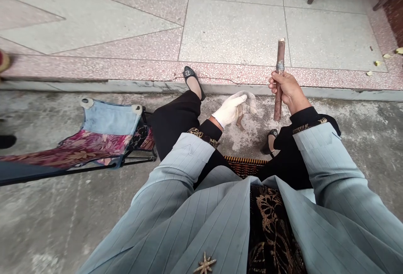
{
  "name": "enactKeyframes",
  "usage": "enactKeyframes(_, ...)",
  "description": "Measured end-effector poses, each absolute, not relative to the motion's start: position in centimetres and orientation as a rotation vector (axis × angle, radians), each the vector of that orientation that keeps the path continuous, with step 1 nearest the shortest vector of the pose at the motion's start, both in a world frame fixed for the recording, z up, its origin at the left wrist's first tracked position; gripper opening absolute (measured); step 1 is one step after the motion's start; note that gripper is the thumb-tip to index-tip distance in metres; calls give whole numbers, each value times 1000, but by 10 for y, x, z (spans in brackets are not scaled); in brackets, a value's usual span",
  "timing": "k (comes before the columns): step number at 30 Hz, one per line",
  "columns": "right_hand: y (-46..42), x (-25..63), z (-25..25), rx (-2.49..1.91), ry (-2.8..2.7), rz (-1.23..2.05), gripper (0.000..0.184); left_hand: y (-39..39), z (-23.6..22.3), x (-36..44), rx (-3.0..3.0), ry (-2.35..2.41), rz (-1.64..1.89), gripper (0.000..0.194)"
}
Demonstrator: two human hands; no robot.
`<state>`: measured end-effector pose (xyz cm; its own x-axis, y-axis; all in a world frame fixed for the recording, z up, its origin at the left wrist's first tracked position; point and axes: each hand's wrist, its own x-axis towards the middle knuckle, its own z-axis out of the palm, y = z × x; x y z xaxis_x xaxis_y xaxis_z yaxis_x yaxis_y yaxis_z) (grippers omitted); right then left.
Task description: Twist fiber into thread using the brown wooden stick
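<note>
Above and below the right hand (pixel 291 89), whose fingers are wrapped around it, extends one brown stick (pixel 281 50), with one band of wire (pixel 280 65) wound just above the grip. Left of that, the single gloved left hand (pixel 238 106) is curled; a thin strand shows by its fingertips, too fine to tell whether it is pinched. A brown piece (pixel 240 123) just below is partly hidden. Farther left, one folding chair (pixel 110 116) is cut off.
</note>
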<state>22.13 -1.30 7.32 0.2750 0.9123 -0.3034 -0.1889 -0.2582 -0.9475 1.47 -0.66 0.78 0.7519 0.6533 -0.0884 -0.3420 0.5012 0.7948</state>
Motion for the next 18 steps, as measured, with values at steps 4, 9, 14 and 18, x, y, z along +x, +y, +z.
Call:
enactKeyframes(4,-13,223,70,-1443,-645,1256,21,-5,8,16,796,425,624,39)
enactKeyframes(9,-14,224,72,-1381,-754,1232,29,-3,6,16,778,419,643,37)
enactKeyframes(14,-14,226,72,-1381,-841,1128,35,-2,12,12,830,371,625,21)
enactKeyframes(18,-15,225,74,-1394,-862,1105,34,-1,15,10,850,377,580,22)
